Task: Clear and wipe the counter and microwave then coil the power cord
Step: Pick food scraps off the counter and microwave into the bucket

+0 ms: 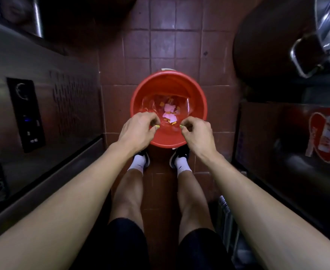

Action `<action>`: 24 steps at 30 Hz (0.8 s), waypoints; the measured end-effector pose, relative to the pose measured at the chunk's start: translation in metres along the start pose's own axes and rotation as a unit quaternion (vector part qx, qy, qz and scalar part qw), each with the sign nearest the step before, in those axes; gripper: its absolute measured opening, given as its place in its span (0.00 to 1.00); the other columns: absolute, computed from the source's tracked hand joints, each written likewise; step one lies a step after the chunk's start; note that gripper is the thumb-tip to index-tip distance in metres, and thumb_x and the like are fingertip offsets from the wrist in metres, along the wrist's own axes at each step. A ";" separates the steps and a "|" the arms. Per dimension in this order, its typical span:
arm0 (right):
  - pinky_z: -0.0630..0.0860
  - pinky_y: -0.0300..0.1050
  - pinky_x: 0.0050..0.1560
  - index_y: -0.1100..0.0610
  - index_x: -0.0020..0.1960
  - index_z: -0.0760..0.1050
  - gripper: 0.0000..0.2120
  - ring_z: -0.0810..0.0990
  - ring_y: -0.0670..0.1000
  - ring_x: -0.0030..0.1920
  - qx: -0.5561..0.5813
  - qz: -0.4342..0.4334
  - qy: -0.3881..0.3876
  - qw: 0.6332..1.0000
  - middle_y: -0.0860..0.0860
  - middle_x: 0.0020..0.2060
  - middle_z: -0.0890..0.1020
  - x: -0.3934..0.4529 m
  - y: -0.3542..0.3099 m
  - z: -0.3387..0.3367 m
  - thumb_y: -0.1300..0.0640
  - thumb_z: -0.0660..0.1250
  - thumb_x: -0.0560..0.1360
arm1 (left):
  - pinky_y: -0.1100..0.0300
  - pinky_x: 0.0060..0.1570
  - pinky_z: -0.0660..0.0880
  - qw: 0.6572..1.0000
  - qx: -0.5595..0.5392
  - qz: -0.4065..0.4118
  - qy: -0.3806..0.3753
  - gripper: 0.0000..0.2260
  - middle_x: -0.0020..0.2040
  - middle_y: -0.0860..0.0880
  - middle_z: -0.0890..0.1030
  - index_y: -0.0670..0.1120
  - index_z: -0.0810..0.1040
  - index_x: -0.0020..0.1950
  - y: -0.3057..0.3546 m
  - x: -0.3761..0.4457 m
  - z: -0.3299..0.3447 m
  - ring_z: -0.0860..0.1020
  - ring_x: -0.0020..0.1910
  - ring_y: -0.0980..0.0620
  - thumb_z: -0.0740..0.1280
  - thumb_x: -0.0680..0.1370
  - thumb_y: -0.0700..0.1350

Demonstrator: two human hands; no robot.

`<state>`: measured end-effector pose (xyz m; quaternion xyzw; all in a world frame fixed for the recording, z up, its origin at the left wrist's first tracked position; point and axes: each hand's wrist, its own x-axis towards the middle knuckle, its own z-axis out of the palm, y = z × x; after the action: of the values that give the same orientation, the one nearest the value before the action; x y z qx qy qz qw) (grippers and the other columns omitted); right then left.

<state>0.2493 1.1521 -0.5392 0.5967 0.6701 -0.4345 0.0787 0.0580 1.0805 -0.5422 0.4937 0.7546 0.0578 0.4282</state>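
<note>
**Both hands over the red bucket**

The bucket (168,90) stands on the tiled floor (162,41) at the centre of the view, just beyond the person's shoes (179,154). A clear liner (152,103) sits inside it. Pink and orange scraps (169,114) lie at the bottom.

The left hand (138,129) is at the 8 o'clock side of the bucket rim. Its fingers are curled and pinch a small yellow-green bit (157,126) at the fingertips. The right hand (197,131) is at the 4 o'clock side of the rim. Its fingers are curled likewise and pinch a second yellow-green piece (181,126). What the two pieces are cannot be told at this size. Both hands are near each other but apart, with the scraps visible between them.

A steel cabinet (43,94) with a dark control panel (26,114) fills the 9 o'clock side. A dark glass door (288,145) bearing a red logo stands at 3 o'clock. Steel pot handles (312,53) show at 2 o'clock. The counter, microwave and power cord cannot be identified in this view.
</note>
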 end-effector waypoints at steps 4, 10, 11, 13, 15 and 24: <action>0.77 0.47 0.49 0.54 0.47 0.81 0.04 0.81 0.51 0.45 -0.007 0.014 0.005 1.000 0.48 0.41 0.84 0.035 0.025 0.030 0.60 0.68 0.75 | 0.52 0.48 0.76 1.000 -0.004 -0.009 -0.009 0.05 0.47 0.58 0.80 0.56 0.78 0.49 -0.024 0.032 0.032 0.78 0.51 0.51 0.70 0.76 0.45; 0.77 0.48 0.52 0.56 0.50 0.82 0.07 0.81 0.55 0.49 -0.027 0.012 -0.031 0.999 0.53 0.46 0.85 0.079 0.047 0.077 0.63 0.66 0.75 | 0.53 0.49 0.76 0.999 0.000 -0.025 -0.021 0.06 0.48 0.57 0.80 0.56 0.78 0.49 -0.056 0.072 0.073 0.77 0.51 0.50 0.69 0.76 0.45; 0.77 0.49 0.53 0.56 0.51 0.82 0.08 0.81 0.55 0.49 -0.027 0.011 -0.032 0.999 0.53 0.47 0.85 0.087 0.049 0.084 0.63 0.66 0.75 | 0.53 0.49 0.75 0.999 0.004 -0.025 -0.025 0.06 0.48 0.57 0.80 0.57 0.77 0.49 -0.061 0.079 0.079 0.77 0.51 0.50 0.69 0.76 0.46; 0.77 0.49 0.53 0.55 0.50 0.81 0.08 0.82 0.55 0.50 -0.023 0.013 -0.030 0.999 0.53 0.48 0.85 0.103 0.053 0.098 0.63 0.66 0.75 | 0.53 0.48 0.75 0.999 0.007 -0.023 -0.028 0.05 0.49 0.56 0.80 0.57 0.77 0.48 -0.070 0.092 0.089 0.77 0.51 0.50 0.68 0.76 0.45; 0.77 0.50 0.55 0.54 0.52 0.81 0.09 0.82 0.55 0.51 -0.027 0.015 -0.028 0.999 0.52 0.49 0.84 0.116 0.058 0.110 0.62 0.66 0.76 | 0.53 0.50 0.76 0.999 0.008 -0.020 -0.030 0.05 0.50 0.56 0.81 0.56 0.77 0.48 -0.077 0.105 0.097 0.78 0.52 0.50 0.69 0.76 0.45; 0.75 0.45 0.52 0.52 0.55 0.81 0.11 0.81 0.55 0.52 -0.024 0.042 -0.017 0.999 0.51 0.52 0.84 0.123 0.081 0.126 0.59 0.65 0.76 | 0.50 0.51 0.77 0.998 0.006 -0.042 -0.047 0.06 0.49 0.55 0.82 0.57 0.79 0.50 -0.084 0.127 0.118 0.79 0.49 0.48 0.69 0.77 0.46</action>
<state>0.2336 1.1495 -0.7328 0.6147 0.6537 -0.4241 0.1224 0.0642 1.0997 -0.7334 0.4666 0.7537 0.0123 0.4627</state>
